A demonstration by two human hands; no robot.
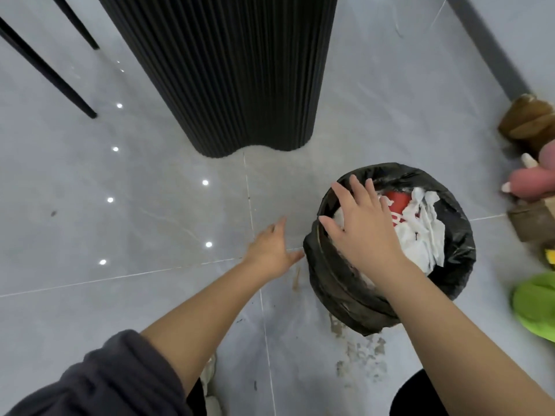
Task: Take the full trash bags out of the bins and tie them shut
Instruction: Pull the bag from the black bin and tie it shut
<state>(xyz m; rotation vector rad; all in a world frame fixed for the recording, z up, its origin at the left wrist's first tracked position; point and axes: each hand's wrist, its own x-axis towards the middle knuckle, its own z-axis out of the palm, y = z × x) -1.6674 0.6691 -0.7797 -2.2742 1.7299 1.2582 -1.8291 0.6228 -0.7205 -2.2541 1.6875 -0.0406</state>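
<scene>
Right hand covers the left part of the black trash bag's opening and some of the white paper. The red item beneath bears illegible white print. At the right edge, a blurred brown plush shape, a pink plush shape and a green object are all cropped. The top edge crops the fluted black column and the thin black legs.
</scene>
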